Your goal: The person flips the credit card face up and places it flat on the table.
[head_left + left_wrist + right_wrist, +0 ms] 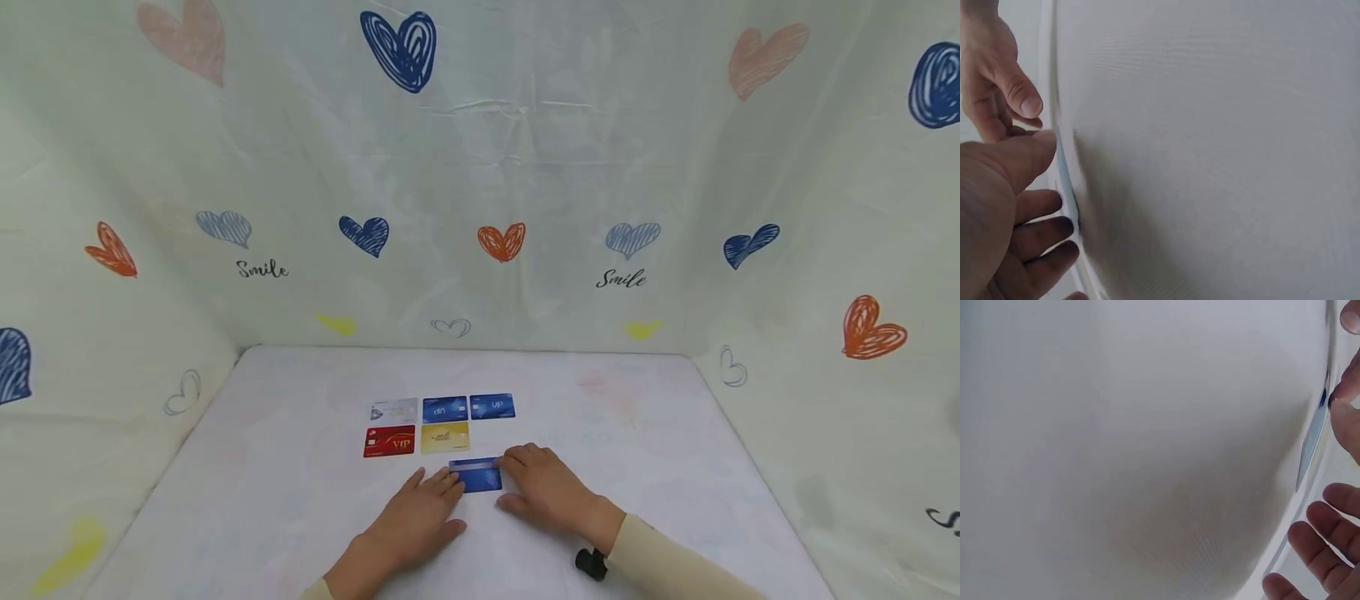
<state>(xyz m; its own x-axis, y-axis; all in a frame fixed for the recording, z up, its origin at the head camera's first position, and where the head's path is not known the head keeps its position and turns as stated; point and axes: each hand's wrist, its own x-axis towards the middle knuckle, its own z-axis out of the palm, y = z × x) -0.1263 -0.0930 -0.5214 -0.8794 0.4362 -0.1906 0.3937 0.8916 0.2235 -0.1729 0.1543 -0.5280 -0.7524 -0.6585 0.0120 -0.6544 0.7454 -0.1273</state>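
Observation:
A blue card (480,477) with a pale stripe along its far edge lies on the white table, close in front of two rows of cards. My left hand (416,518) lies over the table, and its extended fingertips touch the card's left end. At the card's far right corner rest the fingertips of my right hand (551,492), its thumb spread apart on the near side. Both wrist views catch the card only edge-on, as a thin strip: the card (1067,187) beside the left fingers and the card (1313,440) beside the right hand (1329,544).
In the back row lie a silver card (393,411), a blue card (445,409) and a blue VIP card (492,406). Before them sit a red VIP card (389,441) and a gold card (446,437). A black device (591,564) is at the right wrist. Heart-printed cloth (450,167) surrounds the table.

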